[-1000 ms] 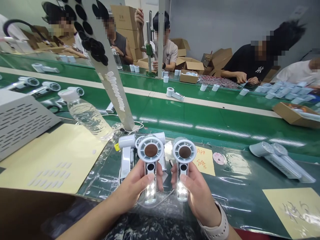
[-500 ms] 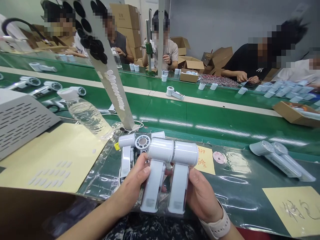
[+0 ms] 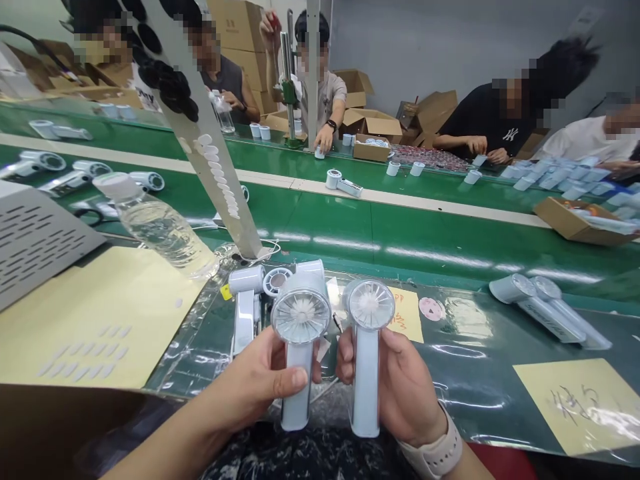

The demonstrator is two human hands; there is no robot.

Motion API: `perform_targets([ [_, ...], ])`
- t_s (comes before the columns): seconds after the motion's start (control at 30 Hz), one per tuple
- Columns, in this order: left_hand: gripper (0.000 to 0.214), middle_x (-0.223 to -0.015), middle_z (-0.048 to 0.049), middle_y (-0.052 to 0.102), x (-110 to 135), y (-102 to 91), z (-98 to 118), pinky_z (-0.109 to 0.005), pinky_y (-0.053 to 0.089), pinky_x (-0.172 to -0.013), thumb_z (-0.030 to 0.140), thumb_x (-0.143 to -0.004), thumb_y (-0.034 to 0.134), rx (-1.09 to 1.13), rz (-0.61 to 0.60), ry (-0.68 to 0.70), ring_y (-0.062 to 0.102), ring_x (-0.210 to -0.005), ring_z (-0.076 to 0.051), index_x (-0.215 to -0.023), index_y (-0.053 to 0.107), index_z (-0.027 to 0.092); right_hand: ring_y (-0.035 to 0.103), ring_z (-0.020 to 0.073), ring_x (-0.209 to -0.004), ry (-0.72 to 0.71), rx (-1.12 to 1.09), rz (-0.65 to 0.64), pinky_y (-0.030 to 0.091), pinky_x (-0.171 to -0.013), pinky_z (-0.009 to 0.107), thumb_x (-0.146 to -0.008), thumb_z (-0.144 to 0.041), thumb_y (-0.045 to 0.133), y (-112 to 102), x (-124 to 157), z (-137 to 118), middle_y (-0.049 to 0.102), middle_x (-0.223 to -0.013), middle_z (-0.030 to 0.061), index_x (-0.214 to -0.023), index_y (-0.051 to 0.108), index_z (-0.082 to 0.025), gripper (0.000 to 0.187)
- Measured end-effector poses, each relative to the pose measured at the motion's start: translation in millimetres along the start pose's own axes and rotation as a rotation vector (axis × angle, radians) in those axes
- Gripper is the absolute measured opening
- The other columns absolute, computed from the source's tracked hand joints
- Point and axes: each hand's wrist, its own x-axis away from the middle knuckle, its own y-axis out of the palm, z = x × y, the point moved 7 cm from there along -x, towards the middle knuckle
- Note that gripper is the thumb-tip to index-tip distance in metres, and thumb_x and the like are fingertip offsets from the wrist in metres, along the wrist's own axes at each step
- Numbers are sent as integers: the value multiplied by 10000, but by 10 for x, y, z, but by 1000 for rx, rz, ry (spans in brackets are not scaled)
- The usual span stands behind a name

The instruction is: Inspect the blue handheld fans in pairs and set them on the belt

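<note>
"Green belt (image 3: 400, 233) runs across this room, right?"

"Yes. A person in a black shirt (image 3: 480, 117) sits on the far side."

"What does the left hand (image 3: 260, 380) have?"

"A white hand fan (image 3: 300, 317). Its fingers curl tight around the handle."

"And the right hand (image 3: 395, 393)?"

"Another white fan (image 3: 369, 307), standing up, with fingers wrapped around the handle. The two fans are just apart, near the person."

"What else is close?"

"More white fans (image 3: 245, 300) lie just past them. A water bottle (image 3: 165, 230) lies on its side to the left, by yellow paper (image 3: 95, 320)."
</note>
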Motion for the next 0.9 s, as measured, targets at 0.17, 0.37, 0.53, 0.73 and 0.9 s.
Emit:
perform_targets([
  [0.17, 517, -813, -39, 659, -22, -48, 9, -271, 464, -684, 559, -658, 806, 19, 53, -1, 582, -726, -155, -964, 678, 163, 551, 140, -567, -18, -16, -5, 455, -556, 253, -809, -495, 637, 32, -11, -1, 658, -734, 41, -768, 670, -171, 328],
  [0.37, 337, -960, -83, 718, -71, -31, 45, -368, 519, -758, 434, -812, 684, 102, 28, -4, 671, -870, -253, -1053, 641, 202, 584, 185, -675, -142, -61, -22, 490, -514, 260, -773, -418, 714, 46, -14, -135, 664, -758, 51, -883, 705, -183, 259],
  [0.53, 434, -1120, -87, 726, -63, -2, 67, -386, 540, -837, 335, -821, 729, 42, -14, 26, 711, -984, -276, -1210, 559, 245, 661, 208, -750, -209, -36, 66, 563, -712, 322, -759, -423, 749, -79, 3, -194, 737, -838, 66, -926, 735, -193, 285],
  [0.73, 485, -1089, -83, 754, -65, 64, 97, -396, 568, -817, 434, -744, 789, 0, -45, 25, 715, -1010, -285, -1120, 556, 236, 686, 232, -805, -190, -10, 141, 577, -700, 347, -826, -396, 699, -70, 10, -165, 767, -883, 61, -977, 720, -247, 214],
  [0.9, 514, -930, -76, 779, -92, 6, 27, -357, 555, -752, 486, -686, 815, -32, 43, -7, 736, -904, -276, -1021, 529, 221, 689, 222, -769, -165, 14, 224, 569, -681, 331, -838, -376, 671, -116, -18, -98, 765, -847, 56, -945, 718, -211, 201],
])
